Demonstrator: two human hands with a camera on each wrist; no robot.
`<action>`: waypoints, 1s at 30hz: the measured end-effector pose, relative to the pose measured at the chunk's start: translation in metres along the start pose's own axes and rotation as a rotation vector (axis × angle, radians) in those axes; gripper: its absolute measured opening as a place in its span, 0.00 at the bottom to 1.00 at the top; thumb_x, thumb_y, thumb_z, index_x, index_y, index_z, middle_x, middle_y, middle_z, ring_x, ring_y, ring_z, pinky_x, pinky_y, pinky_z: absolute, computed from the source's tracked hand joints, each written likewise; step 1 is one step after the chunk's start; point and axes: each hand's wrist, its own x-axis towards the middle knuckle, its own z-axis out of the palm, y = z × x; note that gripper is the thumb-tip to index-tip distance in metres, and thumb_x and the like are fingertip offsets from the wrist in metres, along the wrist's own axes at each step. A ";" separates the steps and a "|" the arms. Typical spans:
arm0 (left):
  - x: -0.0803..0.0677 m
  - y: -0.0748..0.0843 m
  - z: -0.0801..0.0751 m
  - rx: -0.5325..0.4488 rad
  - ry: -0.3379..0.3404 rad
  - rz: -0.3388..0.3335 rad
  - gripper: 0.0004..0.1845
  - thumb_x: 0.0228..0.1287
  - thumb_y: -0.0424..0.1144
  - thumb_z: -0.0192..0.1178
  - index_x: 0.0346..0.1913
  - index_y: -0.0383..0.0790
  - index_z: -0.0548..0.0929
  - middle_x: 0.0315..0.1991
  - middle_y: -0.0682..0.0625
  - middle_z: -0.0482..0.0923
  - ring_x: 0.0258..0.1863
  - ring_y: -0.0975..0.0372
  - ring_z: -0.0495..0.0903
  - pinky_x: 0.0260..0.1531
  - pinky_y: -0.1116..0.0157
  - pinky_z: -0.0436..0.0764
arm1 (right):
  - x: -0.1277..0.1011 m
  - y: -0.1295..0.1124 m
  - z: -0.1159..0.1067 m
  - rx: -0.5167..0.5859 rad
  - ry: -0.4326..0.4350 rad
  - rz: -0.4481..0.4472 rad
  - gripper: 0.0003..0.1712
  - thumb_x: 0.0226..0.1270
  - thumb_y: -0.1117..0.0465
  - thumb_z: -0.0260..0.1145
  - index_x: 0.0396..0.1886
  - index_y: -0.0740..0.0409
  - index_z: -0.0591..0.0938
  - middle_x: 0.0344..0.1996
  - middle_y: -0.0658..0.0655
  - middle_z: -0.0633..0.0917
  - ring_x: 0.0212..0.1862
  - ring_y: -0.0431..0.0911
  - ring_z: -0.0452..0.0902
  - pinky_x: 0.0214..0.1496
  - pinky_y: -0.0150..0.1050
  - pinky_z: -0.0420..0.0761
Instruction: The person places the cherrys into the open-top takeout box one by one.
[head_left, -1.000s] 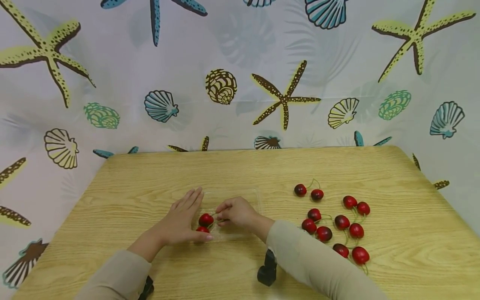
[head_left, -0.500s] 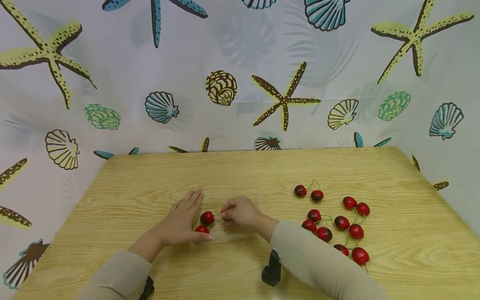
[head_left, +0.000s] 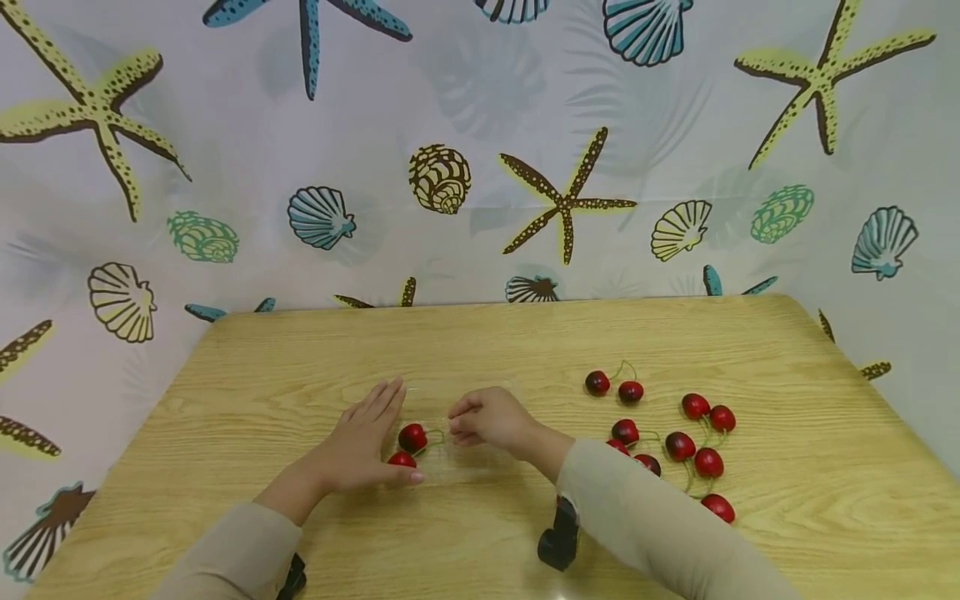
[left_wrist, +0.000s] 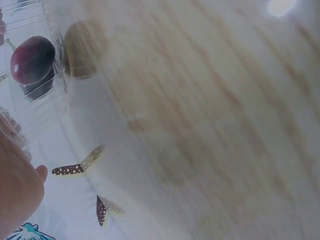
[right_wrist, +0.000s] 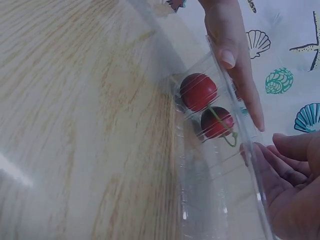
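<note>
A pair of red cherries (head_left: 412,438) joined by a green stem lies in the left end of a clear plastic container (right_wrist: 222,200) on the table. My left hand (head_left: 356,446) rests along the container's left side, fingers straight and thumb spread at the near edge, partly covering the lower cherry. Over the container's right half is my right hand (head_left: 491,419), its fingers loosely bent. In the right wrist view its thumb and fingertips stand apart at the container's rim, with nothing between them, close to the stem (right_wrist: 232,136). The left wrist view shows one dark red cherry (left_wrist: 32,60) through the plastic wall.
Several more cherries (head_left: 680,446) with stems lie on the right of the wooden table (head_left: 300,350), some partly hidden by the right sleeve (head_left: 645,508). A cloth (head_left: 375,108) printed with starfish and shells hangs behind the table.
My right hand has let go of the cherry stem and moved slightly right. The cherry pair now lies free in the container. My left hand has stayed in place.
</note>
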 end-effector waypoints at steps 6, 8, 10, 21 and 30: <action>0.001 0.001 0.000 -0.014 0.003 -0.002 0.59 0.41 0.68 0.55 0.66 0.32 0.42 0.67 0.43 0.36 0.64 0.50 0.35 0.53 0.43 0.45 | -0.007 -0.005 -0.007 0.033 -0.001 -0.013 0.13 0.60 0.73 0.53 0.42 0.78 0.72 0.35 0.70 0.78 0.35 0.54 0.78 0.34 0.38 0.77; 0.001 0.002 0.000 -0.013 -0.008 -0.007 0.59 0.40 0.69 0.55 0.66 0.33 0.41 0.67 0.44 0.35 0.64 0.51 0.34 0.54 0.43 0.44 | -0.013 -0.010 -0.009 0.037 0.004 -0.018 0.13 0.60 0.73 0.53 0.42 0.78 0.72 0.35 0.70 0.78 0.35 0.55 0.78 0.34 0.39 0.77; 0.002 0.001 0.000 -0.012 -0.015 -0.011 0.60 0.40 0.70 0.53 0.66 0.34 0.41 0.67 0.44 0.34 0.64 0.51 0.34 0.54 0.43 0.44 | -0.016 -0.011 -0.013 0.038 0.006 -0.022 0.12 0.60 0.72 0.53 0.42 0.78 0.73 0.35 0.70 0.78 0.35 0.54 0.78 0.34 0.39 0.77; 0.004 0.001 -0.001 -0.004 -0.013 0.006 0.60 0.39 0.72 0.51 0.66 0.33 0.42 0.67 0.43 0.35 0.64 0.51 0.34 0.54 0.43 0.44 | -0.024 -0.010 -0.032 0.046 0.034 -0.008 0.13 0.61 0.70 0.53 0.43 0.76 0.73 0.33 0.63 0.80 0.35 0.51 0.78 0.37 0.40 0.77; 0.001 0.002 -0.001 0.001 -0.002 0.010 0.60 0.40 0.71 0.52 0.66 0.31 0.43 0.67 0.42 0.37 0.64 0.49 0.36 0.53 0.42 0.45 | -0.032 -0.008 -0.046 0.081 0.049 -0.014 0.15 0.60 0.68 0.55 0.43 0.76 0.73 0.34 0.66 0.80 0.34 0.50 0.78 0.38 0.40 0.76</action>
